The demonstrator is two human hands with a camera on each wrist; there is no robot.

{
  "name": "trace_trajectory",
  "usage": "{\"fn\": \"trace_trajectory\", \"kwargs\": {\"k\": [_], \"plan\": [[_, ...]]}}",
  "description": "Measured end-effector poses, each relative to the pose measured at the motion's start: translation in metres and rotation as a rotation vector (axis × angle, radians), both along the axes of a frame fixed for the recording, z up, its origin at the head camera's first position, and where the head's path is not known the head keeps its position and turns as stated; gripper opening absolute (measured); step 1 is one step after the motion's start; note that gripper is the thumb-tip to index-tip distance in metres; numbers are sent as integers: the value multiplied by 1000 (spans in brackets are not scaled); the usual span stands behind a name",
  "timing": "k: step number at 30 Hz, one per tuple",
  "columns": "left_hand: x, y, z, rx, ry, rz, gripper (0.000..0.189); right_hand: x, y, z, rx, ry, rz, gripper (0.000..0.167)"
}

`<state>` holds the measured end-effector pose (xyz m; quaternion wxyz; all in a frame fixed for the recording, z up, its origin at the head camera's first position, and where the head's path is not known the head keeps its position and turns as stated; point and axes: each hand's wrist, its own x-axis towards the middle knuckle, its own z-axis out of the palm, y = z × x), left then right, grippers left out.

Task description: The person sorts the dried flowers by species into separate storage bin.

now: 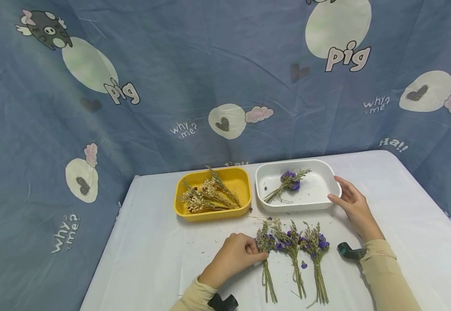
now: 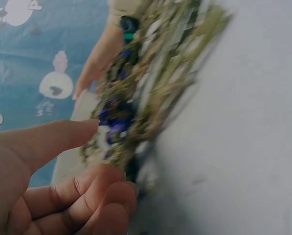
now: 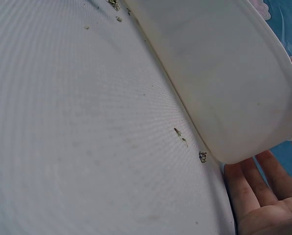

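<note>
My left hand (image 1: pixel 235 257) is at the leftmost of three dried bouquets (image 1: pixel 271 283) with purple flowers. Its thumb and bent fingers stand apart beside the flower head; the left wrist view shows a gap between them, with the blurred bouquet (image 2: pixel 119 122) just beyond. My right hand (image 1: pixel 355 207) grips the right end of a white tray (image 1: pixel 312 183), thumb at the rim. In the right wrist view, fingers (image 3: pixel 241 186) lie against the tray's outer wall (image 3: pixel 224 88). Inside that tray is one purple bouquet (image 1: pixel 287 183). The middle bouquet (image 1: pixel 293 250) and right bouquet (image 1: pixel 317 255) lie side by side.
A yellow tray (image 1: pixel 245 190) stands left of the white one, holding several cream-coloured dried bunches (image 1: pixel 210 196). Loose plant bits (image 3: pixel 203 156) and a fallen purple blossom (image 1: pixel 304 264) lie on the white tablecloth (image 1: pixel 147 246). Behind the table hangs a blue printed curtain (image 1: pixel 171 86).
</note>
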<state>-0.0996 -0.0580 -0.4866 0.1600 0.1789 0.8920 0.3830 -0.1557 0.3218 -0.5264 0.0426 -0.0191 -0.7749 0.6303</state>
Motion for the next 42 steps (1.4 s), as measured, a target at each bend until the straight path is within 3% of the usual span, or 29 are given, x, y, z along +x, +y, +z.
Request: {"fn": "trace_trajectory", "kwargs": {"k": [5, 11, 16, 22, 29, 42], "plan": [[12, 5, -10, -58, 40, 23, 41, 0, 0, 1, -22, 1, 8, 76], [18, 8, -15, -143, 131, 47, 53, 1, 0, 2, -15, -11, 5, 76], [18, 11, -15, -199, 190, 54, 51, 1, -1, 1, -19, -14, 5, 76], [18, 11, -12, -220, 184, 54, 41, 0, -2, 0, -36, -14, 10, 77], [11, 5, -10, -219, 231, 41, 29, 1, 1, 0, -29, -19, 11, 76], [6, -4, -4, -97, 68, 21, 11, 1, 0, 1, -20, -16, 3, 76]]}}
